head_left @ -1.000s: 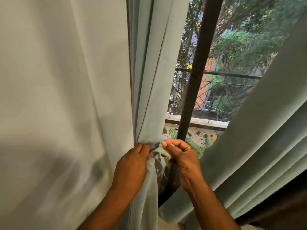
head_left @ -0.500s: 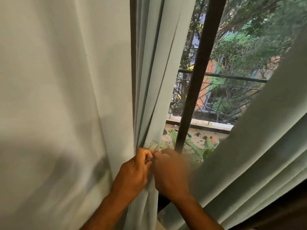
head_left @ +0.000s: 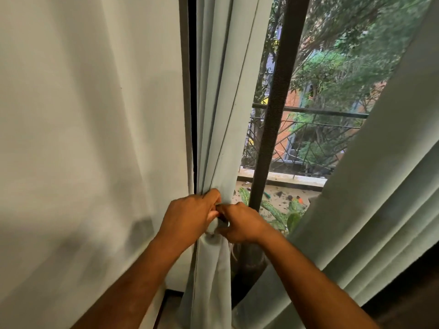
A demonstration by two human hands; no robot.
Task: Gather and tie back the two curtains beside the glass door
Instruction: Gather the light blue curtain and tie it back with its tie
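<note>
1. Where both hands meet at centre frame, left curtain [head_left: 221, 115]: pale green, gathered into a narrow bunch, hanging beside wall [head_left: 83, 138] at the glass door's left edge.
2. Left hand [head_left: 190, 217]: fingers curled round the bunch, gripping it.
3. Right hand [head_left: 242, 222]: touching left hand; fingertips pinch fabric or a tie at the bunch, can't tell which.
4. Right curtain [head_left: 380, 198]: loose, slanting across right of frame, well apart from hands.
5. Door frame bar [head_left: 275, 103]: dark, upright, btwn curtains.
6. Balcony railing [head_left: 320, 138] & trees [head_left: 344, 55] outside, thru glass.
</note>
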